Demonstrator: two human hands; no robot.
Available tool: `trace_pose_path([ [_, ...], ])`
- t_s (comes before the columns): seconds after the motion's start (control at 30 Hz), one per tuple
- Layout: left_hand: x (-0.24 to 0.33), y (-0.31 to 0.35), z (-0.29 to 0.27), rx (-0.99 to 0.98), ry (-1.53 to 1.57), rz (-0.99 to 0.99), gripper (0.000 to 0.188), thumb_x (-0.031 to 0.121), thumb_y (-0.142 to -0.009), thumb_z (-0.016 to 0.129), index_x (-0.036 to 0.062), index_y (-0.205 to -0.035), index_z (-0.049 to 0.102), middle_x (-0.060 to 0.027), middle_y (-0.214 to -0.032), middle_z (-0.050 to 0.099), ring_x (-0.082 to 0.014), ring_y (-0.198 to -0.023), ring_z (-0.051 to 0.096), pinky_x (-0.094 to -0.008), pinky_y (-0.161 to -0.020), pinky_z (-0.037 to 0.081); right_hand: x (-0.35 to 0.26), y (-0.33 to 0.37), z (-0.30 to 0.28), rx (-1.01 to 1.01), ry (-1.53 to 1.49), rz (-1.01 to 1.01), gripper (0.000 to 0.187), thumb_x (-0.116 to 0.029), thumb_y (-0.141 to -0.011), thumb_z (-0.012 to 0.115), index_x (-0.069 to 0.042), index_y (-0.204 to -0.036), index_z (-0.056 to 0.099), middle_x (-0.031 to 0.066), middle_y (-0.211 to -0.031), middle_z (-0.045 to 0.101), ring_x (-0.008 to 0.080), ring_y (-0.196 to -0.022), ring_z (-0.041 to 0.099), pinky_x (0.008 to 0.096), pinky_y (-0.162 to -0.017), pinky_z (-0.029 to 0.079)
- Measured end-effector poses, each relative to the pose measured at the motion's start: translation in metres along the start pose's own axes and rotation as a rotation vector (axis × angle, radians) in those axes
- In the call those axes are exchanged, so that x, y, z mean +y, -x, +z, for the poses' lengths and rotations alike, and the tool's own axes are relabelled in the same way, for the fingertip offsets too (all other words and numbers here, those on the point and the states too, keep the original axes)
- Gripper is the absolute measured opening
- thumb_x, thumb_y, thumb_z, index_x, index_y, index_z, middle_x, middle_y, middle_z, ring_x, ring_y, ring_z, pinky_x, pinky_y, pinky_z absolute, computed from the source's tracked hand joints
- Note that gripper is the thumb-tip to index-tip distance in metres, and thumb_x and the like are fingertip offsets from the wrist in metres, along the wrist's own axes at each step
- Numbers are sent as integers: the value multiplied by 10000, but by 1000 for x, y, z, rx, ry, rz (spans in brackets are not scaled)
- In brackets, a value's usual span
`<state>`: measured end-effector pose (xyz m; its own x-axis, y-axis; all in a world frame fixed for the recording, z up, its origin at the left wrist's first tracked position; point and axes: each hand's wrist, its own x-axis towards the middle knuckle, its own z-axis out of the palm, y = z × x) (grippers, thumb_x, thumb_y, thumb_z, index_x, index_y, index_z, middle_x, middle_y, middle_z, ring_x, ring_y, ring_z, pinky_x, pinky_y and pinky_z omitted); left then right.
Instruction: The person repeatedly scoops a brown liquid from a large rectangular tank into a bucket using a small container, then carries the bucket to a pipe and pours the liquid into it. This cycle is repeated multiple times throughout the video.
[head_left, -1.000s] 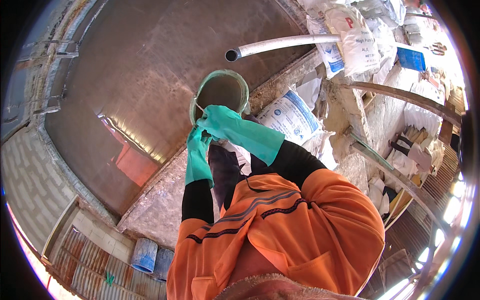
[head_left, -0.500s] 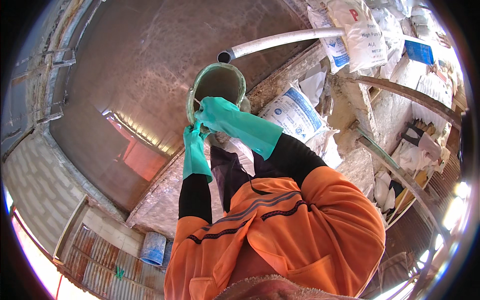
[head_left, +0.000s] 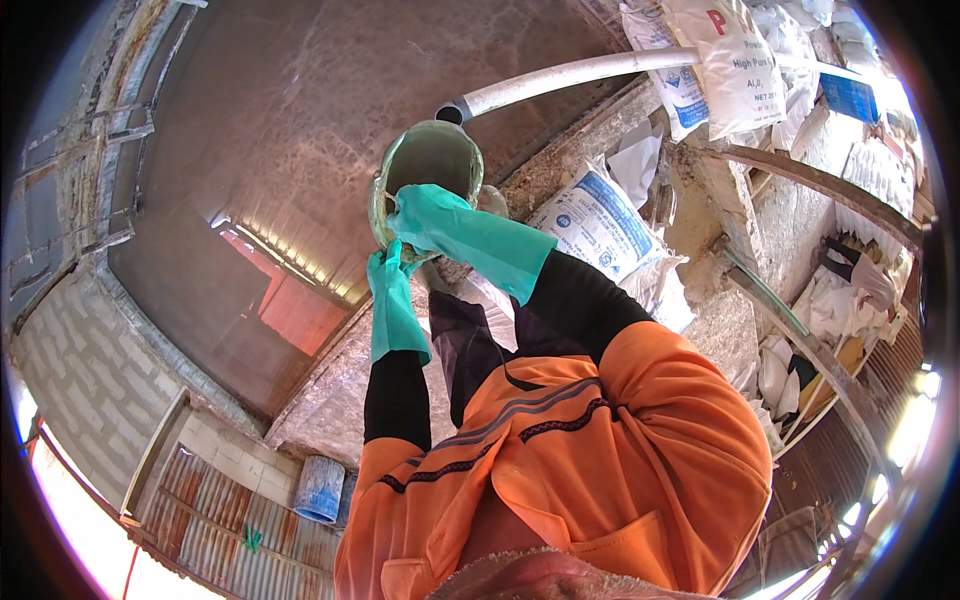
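Teal-gloved right hand [head_left: 425, 215] and left hand [head_left: 385, 268] clamp the green bucket [head_left: 428, 165] rim, tilting it over the tank [head_left: 300, 150] beyond them.

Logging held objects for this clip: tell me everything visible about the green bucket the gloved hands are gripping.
The green bucket is round, translucent-looking plastic, grimy and stained. Its mouth faces the camera, tipped over a large tank of murky brown liquid. Its inside looks dull and brownish; contents cannot be told. The right hand, in a teal rubber glove, grips the near rim; the left hand, gloved alike, holds it lower at the side. A white pipe ends just beyond its far rim.
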<state>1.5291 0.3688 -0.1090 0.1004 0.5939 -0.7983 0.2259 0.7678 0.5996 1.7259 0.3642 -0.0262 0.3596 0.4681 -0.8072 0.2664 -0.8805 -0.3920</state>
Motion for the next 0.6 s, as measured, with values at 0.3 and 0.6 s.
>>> trace_pose_path([
  [0.3, 33, 30, 25, -15, 22, 24, 244, 157, -930, 692, -6, -1054, 560, -142, -953, 671, -238, -760, 687, -398, -694, 611, 12, 17, -48, -64, 417, -751, 243, -234, -853, 616, -74, -1008, 714, 170, -1003, 677, 355, -959, 680, 453, -832, 565],
  [0.6, 42, 31, 28, -51, 19, -20, 270, 110, -892, 729, 11, -1080, 563, -130, -1007, 670, -247, -815, 689, -416, -680, 626, 11, 12, -52, -145, 327, -536, 267, -206, -772, 687, -97, -1015, 705, 86, -1005, 682, 308, -1009, 669, 406, -827, 589],
])
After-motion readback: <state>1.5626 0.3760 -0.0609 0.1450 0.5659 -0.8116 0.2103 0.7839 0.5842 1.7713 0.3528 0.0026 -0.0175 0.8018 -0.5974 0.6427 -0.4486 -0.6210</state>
